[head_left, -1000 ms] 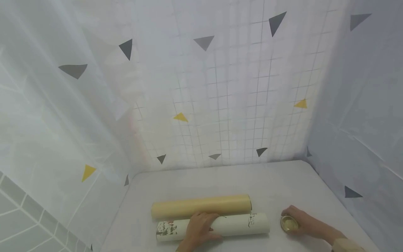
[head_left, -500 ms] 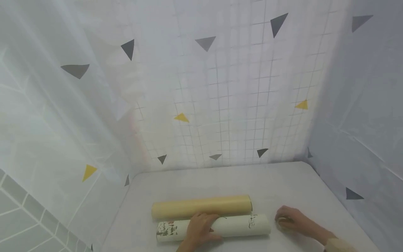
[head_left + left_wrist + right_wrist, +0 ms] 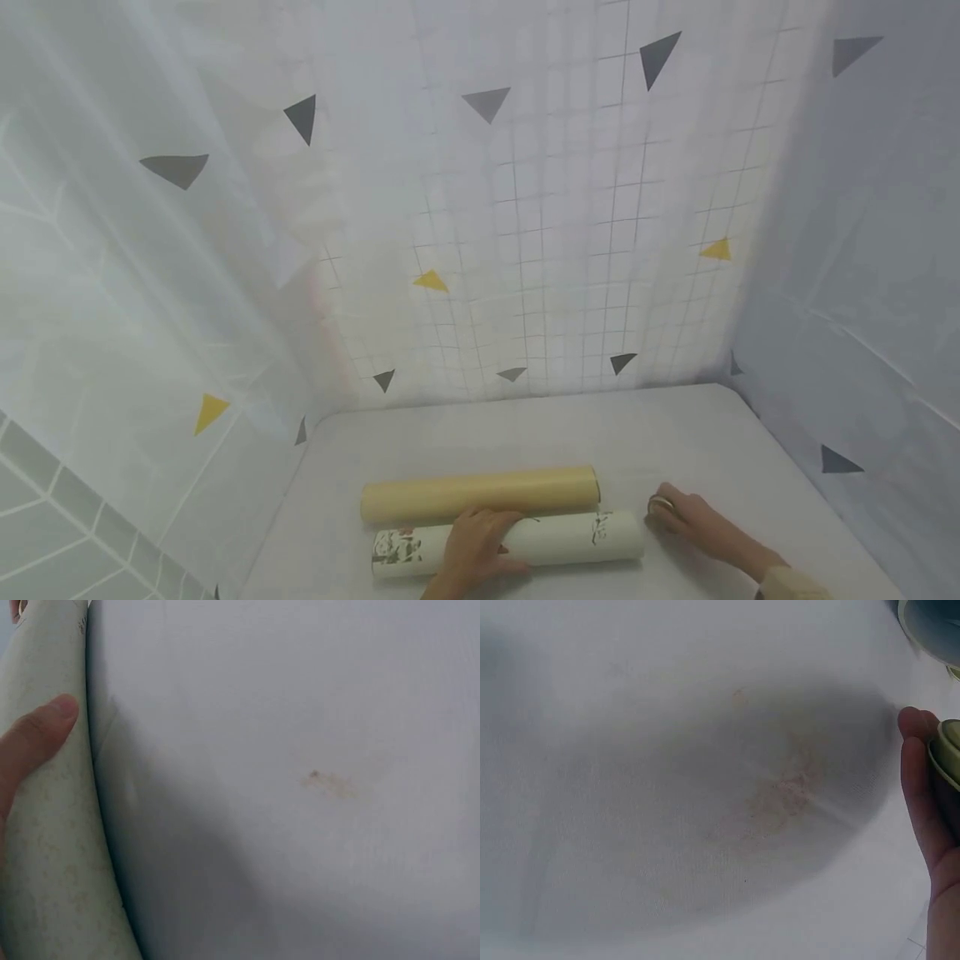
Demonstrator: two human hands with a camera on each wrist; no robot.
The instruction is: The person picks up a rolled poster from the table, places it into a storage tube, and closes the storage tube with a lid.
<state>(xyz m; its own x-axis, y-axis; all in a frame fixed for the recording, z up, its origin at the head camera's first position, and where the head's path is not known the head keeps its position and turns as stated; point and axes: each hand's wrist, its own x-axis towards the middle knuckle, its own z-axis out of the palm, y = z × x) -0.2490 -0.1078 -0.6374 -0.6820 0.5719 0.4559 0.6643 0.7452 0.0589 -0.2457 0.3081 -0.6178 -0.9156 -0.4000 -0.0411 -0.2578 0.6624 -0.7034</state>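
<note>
A white cardboard-like tube [image 3: 566, 537] with dark ink pictures and writing lies across the table. My left hand [image 3: 476, 546] grips it near the middle, its thumb [image 3: 52, 724] on the tube's near side in the left wrist view. To the right of the tube, my right hand [image 3: 701, 523] holds a small round cap [image 3: 660, 502] close to the tube's right end. The right wrist view catches the gold-green stepped cap [image 3: 950, 754] at its right edge, against the fingers [image 3: 919, 780]. Above it shows the tube's open end [image 3: 934, 634], apart from the cap.
A yellow tube [image 3: 480, 493] lies just behind the white one, nearly parallel. The white table [image 3: 480, 425] runs back to a pale hanging sheet [image 3: 555, 208] with grid lines and triangles. Similar sheets stand at left and right.
My right hand has moved left towards the tube's end and turned the cap, whose round face showed earlier and now appears edge-on. My left hand stays on the white tube.
</note>
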